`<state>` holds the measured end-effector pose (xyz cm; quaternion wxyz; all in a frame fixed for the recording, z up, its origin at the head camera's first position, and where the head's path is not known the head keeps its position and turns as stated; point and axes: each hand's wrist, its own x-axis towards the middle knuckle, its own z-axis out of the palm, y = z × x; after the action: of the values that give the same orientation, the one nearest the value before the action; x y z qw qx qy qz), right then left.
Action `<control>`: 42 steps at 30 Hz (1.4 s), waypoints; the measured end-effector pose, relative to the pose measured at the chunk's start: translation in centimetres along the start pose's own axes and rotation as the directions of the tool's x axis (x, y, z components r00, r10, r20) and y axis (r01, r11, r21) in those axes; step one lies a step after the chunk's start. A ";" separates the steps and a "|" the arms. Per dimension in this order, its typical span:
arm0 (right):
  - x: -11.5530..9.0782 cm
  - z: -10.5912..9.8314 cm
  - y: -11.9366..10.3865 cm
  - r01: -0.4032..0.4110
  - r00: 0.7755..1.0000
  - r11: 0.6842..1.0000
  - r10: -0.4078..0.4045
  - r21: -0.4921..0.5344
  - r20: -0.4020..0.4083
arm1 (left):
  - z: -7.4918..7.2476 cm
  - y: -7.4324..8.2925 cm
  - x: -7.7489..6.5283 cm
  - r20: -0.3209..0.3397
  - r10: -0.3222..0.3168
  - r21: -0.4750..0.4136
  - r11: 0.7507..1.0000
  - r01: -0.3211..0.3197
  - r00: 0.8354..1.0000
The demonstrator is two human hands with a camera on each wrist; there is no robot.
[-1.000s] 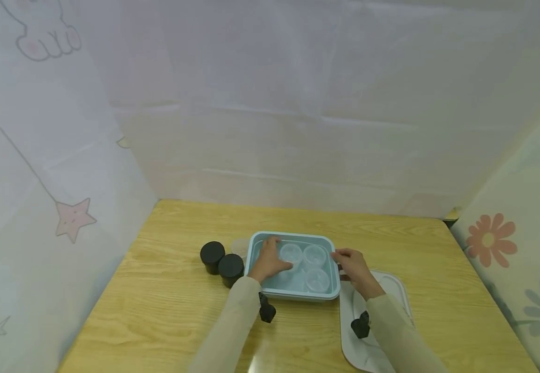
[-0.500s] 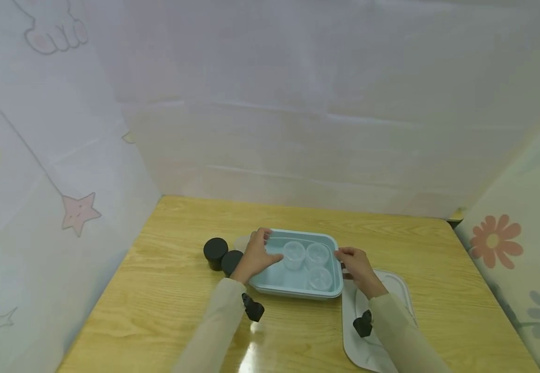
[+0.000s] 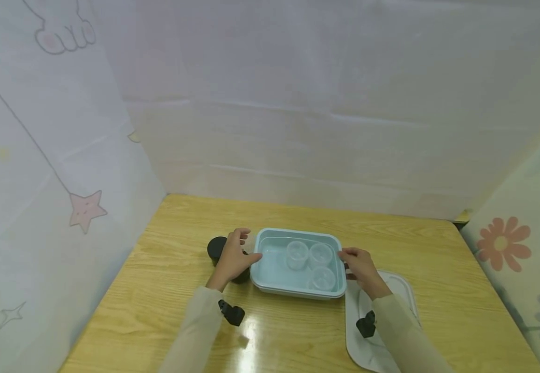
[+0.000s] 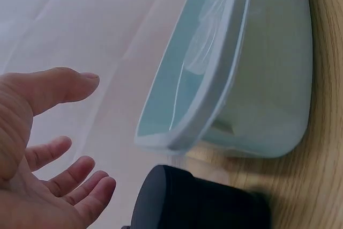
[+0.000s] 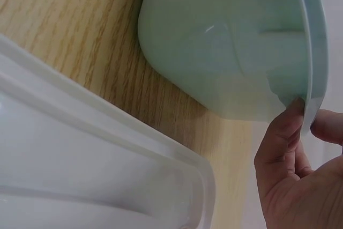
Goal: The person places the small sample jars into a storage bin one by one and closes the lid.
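A light blue plastic bin point(image 3: 272, 269) stands on the table, with three clear plastic cups grouped in its right half: a left one point(image 3: 297, 254), a back right one point(image 3: 321, 254) and a front right one point(image 3: 323, 278). My right hand point(image 3: 359, 267) pinches the bin's right rim between thumb and fingers, plain in the right wrist view, where the bin's side wall point(image 5: 214, 52) fills the top. Beyond the bin's left edge hovers my left hand point(image 3: 232, 260), thumb and fingers spread and holding nothing. In the left wrist view a gap separates that hand point(image 4: 51, 170) from the rim.
Two black-lidded jars, one farther back point(image 3: 215, 248) and one nearer point(image 3: 242, 275), stand left of the bin, partly behind my left hand. A white lid-like tray point(image 3: 358, 349) lies under my right forearm. Fabric walls enclose the table's back and sides.
My left hand has come out of the bin and moved left, past its left rim, over the black jars. The right hand has kept its grip on the right rim.
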<state>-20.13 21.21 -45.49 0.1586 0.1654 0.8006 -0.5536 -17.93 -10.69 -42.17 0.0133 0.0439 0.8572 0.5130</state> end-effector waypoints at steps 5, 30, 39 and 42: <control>-0.1 -0.2 -0.2 -0.005 1.000 1.000 0.005 0.001 0.002 | -0.4 -0.8 -0.8 -0.049 0.008 0.020 1.000 -0.007 0.999; 0.4 0.1 -0.2 -0.039 0.999 0.999 0.039 -0.009 -0.013 | -1.8 -3.7 -2.0 -0.093 -0.073 0.009 0.997 0.074 0.993; 0.3 0.2 0.0 -0.023 1.000 1.000 0.023 0.001 -0.007 | -1.9 -4.2 -1.8 -0.107 -0.064 0.008 0.998 0.065 0.992; 0.2 0.1 0.0 -0.019 1.000 1.000 0.019 0.004 -0.006 | -1.7 -4.3 -1.9 -0.110 -0.043 -0.001 0.999 0.043 0.993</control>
<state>-20.31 21.14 -45.64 0.1611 0.1752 0.7983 -0.5533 -16.44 -14.37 -45.21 -0.0231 -0.0030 0.8577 0.5137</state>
